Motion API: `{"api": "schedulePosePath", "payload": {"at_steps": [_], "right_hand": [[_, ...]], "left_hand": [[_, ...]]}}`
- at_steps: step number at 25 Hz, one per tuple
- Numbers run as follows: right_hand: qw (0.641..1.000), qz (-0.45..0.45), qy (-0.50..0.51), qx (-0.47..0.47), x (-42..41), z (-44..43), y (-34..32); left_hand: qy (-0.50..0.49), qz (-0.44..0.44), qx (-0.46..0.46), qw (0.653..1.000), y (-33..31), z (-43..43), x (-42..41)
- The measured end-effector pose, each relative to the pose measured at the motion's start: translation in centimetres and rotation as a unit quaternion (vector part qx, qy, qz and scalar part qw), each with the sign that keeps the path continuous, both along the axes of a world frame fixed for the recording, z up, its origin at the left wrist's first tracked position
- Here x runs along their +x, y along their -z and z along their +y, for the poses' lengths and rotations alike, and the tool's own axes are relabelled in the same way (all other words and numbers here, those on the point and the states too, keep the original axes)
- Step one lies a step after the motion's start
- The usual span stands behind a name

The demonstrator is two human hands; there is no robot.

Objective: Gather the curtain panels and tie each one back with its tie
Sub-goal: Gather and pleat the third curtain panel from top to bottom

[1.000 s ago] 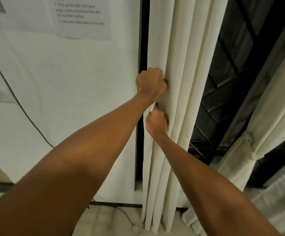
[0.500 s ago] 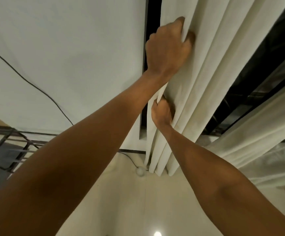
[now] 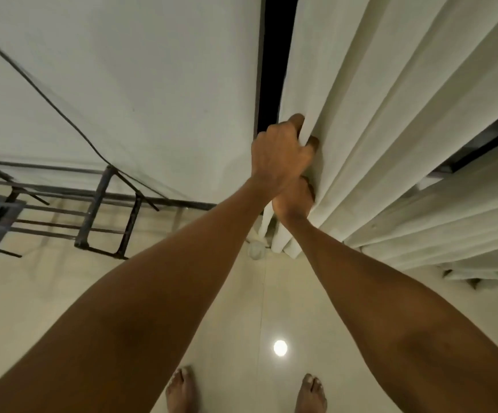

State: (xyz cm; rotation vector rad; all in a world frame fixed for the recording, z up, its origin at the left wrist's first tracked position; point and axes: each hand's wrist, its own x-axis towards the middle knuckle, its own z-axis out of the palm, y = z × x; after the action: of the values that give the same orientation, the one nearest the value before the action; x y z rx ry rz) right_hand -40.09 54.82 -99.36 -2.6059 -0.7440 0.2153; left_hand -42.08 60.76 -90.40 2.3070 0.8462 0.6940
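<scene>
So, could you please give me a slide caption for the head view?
Left hand above right hand, both gripping the folds of the cream curtain.

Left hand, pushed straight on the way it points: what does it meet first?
The curtain panel; the left hand grips its folds, fingers curled into the cloth. What lies behind the cloth is hidden.

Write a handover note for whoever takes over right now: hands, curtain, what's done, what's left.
Left hand: grips folds of the cream pleated fabric curtain panel near its wall-side edge.
Right hand: directly below and partly hidden, grips the same folds.
Done: some folds are bunched in both hands.
Left: gather the remaining pleats, then tie the panel back. No tie is in view, so find it first.
</scene>
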Motion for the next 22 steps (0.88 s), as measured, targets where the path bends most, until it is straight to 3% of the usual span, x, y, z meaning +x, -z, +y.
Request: {"api": "schedulePosePath", "payload": {"at_steps": [5,7,12,16,22], "right_hand": [[1.0,0.012,-0.02,-0.004,0.3,-0.9,11.2],[0.999,-0.01,-0.018,-0.05,-0.1,-0.7,14.2],[0.996,-0.023,-0.035,-0.075,-1.5,-1.4,21.9],[0.996,-0.003,-0.038,-0.075,-2.2,-2.0,26.4],[0.993,0.042,-0.025,-0.11,-2.4,-1.8,25.2]], "left_hand": [[0.01,0.098,-0.025,0.995,12.4,-1.3,-0.6],[-0.002,0.129,-0.023,0.991,17.2,-0.8,-1.0],[-0.011,0.273,-0.026,0.962,26.9,-0.3,-2.3],[0.032,0.333,0.029,0.942,30.4,-0.4,-2.7],[0.035,0.343,0.019,0.938,29.8,-0.4,-3.1]]}}
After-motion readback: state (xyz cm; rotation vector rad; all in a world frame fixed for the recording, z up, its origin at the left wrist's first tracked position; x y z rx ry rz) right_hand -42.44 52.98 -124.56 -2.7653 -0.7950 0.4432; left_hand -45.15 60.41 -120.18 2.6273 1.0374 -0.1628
